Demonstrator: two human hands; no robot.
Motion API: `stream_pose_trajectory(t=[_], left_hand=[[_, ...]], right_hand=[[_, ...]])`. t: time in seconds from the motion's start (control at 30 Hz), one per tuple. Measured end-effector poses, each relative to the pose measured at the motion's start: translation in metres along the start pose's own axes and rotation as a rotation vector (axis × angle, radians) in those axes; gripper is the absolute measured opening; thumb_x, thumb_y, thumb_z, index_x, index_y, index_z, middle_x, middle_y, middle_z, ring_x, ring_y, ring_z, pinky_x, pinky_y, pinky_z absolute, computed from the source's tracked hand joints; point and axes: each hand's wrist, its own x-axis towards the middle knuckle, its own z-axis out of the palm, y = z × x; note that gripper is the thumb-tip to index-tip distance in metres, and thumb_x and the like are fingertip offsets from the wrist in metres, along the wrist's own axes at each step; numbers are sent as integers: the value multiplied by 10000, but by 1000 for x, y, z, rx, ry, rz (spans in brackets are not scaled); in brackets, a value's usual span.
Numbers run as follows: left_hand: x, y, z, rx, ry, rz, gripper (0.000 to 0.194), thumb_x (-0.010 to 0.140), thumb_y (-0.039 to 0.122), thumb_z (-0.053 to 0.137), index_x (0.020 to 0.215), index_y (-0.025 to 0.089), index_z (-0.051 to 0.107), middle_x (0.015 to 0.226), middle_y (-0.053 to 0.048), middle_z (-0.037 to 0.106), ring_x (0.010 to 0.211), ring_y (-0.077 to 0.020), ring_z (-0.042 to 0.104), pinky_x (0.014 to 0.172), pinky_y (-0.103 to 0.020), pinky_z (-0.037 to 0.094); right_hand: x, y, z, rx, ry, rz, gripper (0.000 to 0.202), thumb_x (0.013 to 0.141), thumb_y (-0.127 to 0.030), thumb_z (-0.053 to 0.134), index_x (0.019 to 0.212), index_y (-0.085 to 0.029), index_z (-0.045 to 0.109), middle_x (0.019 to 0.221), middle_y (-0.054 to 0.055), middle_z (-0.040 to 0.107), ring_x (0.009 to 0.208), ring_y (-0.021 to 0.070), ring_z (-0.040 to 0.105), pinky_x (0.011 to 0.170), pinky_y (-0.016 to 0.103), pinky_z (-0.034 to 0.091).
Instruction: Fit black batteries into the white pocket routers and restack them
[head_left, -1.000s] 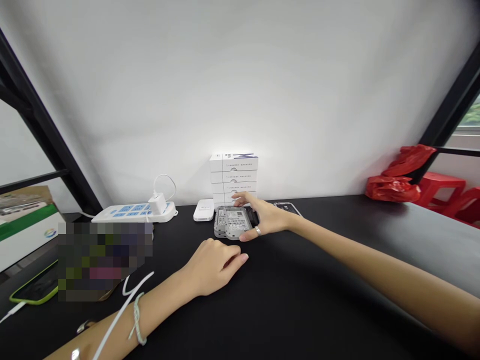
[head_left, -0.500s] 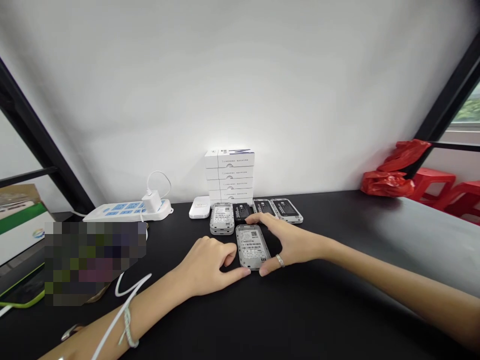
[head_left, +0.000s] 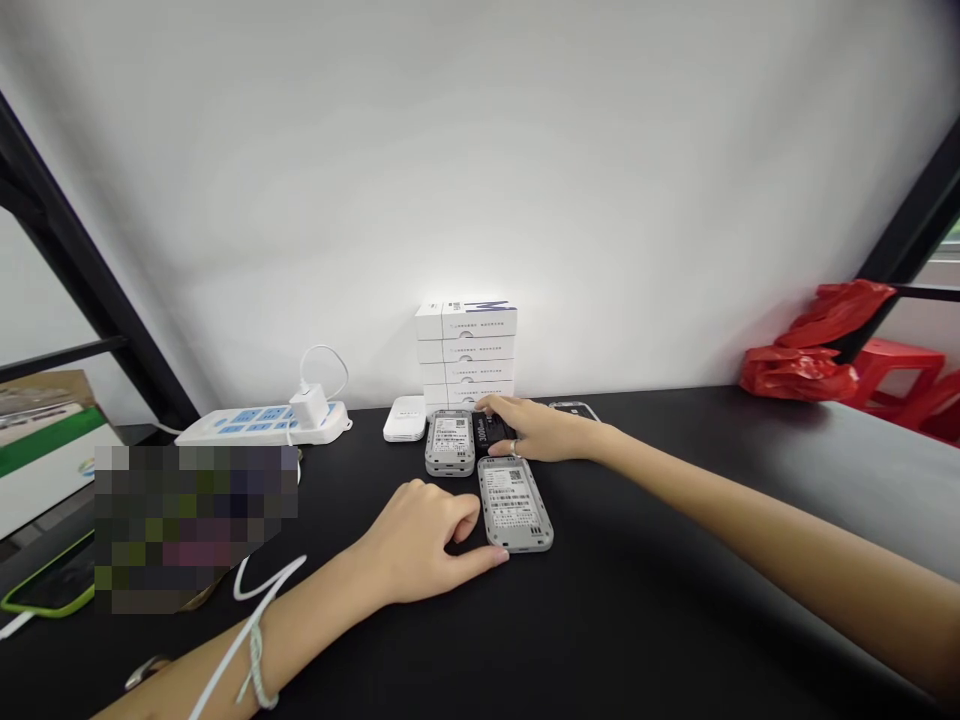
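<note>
A grey device shell (head_left: 514, 508), its battery bay bare and a printed label inside, lies face up on the black table. My left hand (head_left: 424, 545) rests at its left side, fingers curled and thumb stretched apart to touch the lower left corner. Behind the shell, my right hand (head_left: 536, 428) reaches over a black battery (head_left: 491, 430), thumb at the near end and fingertips at the far end. Left of the battery sits a small stack of similar shells (head_left: 451, 445). My right hand and forearm largely hide the devices behind, except for one device's rim (head_left: 576, 408).
White boxes (head_left: 469, 350) are stacked against the wall, with white square cases (head_left: 405, 418) beside them. To the left are a power strip (head_left: 262, 425) with a charger (head_left: 308, 405), a white cable (head_left: 274, 580) crossing my left forearm, and a phone (head_left: 56, 575). Red bags (head_left: 799, 372) lie far right.
My right hand has left the grey shell and moved back onto the black battery. My left hand stays beside the shell. The view has shifted slightly.
</note>
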Motion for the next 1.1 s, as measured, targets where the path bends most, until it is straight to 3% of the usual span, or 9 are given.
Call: stream_pose_trajectory(t=[0.13,0.23,0.37,0.57,0.73,0.87,1.1], left_hand=[[0,0,0,-3,-11,-6,469,790,572,527,614,152,416,494,43,448,450,-77,345,504,-233,235],[-1,0,0,0,-12,-3,465,793,570,525,616,153,420,495,42,448,451,-77,346,505,-235,237],[-1,0,0,2,-8,-3,472,794,574,520,611,151,418,496,40,449,450,-77,348,504,-235,239],[1,0,0,9,-8,2,468,798,573,516,612,153,425,501,38,457,456,-81,351,507,-236,231],[1,0,0,2,2,20,477,799,575,515,605,151,416,487,34,443,440,-79,334,501,-237,222],[-1,0,0,-1,6,23,472,796,566,523,603,149,414,495,32,451,446,-80,341,502,-238,222],[-1,-2,1,9,12,16,469,790,577,524,615,154,420,504,41,463,456,-81,352,508,-237,223]], right_hand=[[1,0,-3,8,6,6,697,755,-326,644,1340,-163,303,1304,127,475,1180,263,469,966,404,406],[3,3,-6,-22,-22,-13,665,759,-340,636,1329,-164,342,1350,114,439,1221,261,435,1000,407,378],[4,4,-7,-77,-38,45,642,755,-394,629,1307,-169,389,1252,121,523,1161,308,471,949,460,386],[0,-8,-12,-153,-69,41,631,795,-362,595,1338,-152,352,1178,120,588,1138,293,484,1030,487,228],[-3,-13,-16,-115,-88,99,728,762,-405,623,1387,-212,303,1151,89,601,1152,349,435,941,488,315],[-2,-9,-13,-72,-12,72,781,705,-441,670,1364,-208,323,1137,94,593,1119,321,471,946,476,329],[-14,2,-1,-15,248,-30,730,627,-410,702,1233,-187,362,1154,109,548,1088,267,490,916,424,394]])
